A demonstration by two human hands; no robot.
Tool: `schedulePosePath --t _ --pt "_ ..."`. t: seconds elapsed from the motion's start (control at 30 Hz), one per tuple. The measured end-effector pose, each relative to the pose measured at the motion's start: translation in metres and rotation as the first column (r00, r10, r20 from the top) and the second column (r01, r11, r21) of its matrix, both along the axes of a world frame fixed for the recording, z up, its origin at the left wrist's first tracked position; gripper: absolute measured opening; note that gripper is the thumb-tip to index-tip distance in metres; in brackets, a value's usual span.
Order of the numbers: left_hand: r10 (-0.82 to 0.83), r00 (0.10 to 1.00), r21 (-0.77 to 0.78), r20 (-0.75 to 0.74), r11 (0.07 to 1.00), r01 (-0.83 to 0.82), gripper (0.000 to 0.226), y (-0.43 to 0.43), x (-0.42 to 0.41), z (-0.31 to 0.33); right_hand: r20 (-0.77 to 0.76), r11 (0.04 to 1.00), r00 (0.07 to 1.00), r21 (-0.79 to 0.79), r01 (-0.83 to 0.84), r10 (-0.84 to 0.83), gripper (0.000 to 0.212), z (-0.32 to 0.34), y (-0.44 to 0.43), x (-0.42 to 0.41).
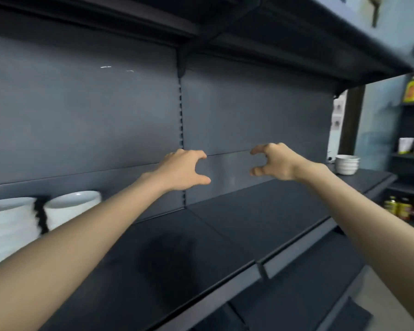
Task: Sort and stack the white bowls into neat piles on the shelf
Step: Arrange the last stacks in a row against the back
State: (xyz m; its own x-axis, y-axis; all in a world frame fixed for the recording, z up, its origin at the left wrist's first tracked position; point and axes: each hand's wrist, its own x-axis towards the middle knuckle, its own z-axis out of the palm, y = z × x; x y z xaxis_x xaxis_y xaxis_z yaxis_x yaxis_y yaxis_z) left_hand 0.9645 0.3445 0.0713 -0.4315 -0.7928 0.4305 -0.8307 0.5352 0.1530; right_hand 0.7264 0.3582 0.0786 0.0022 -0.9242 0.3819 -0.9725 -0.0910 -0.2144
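I see my left hand [184, 170] and right hand [273, 163] raised over the dark shelf [225, 235], both spread in an empty claw, facing each other. Two tall bowl stacks [34, 220] sit at eight o'clock, blurred, so I can't count them; a short stack [347, 164] sits at three o'clock.

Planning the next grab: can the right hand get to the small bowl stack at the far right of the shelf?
Probably yes: the right hand is empty with fingers spread, and the shelf between it and the small bowl stack looks bare.
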Motion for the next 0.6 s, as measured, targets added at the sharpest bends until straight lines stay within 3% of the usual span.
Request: schedulePosePath --t 0.13,0.33,0.43,0.6 --pt "-0.066 0.998 0.083 -0.015 0.994 0.067 0.067 -0.014 -0.101 -0.007 -0.038 0.996 0.995 0.011 0.089 -0.088 0.068 -0.005 0.014 -0.105" --pt "-0.152 0.984 0.141 0.088 0.980 0.139 0.066 -0.033 -0.241 -0.017 -0.065 0.976 0.982 0.117 0.184 -0.177 0.064 -0.017 0.025 -0.238" --pt "-0.194 0.974 0.126 0.119 0.976 0.179 0.066 -0.048 -0.301 -0.008 -0.056 0.970 0.975 0.108 0.220 -0.215 0.057 -0.012 0.021 -0.296" --pt "-0.244 0.960 0.048 0.134 0.970 0.240 0.064 -0.084 -0.395 -0.002 -0.054 0.954 0.956 0.066 0.292 -0.288 0.065 -0.015 -0.011 -0.381"
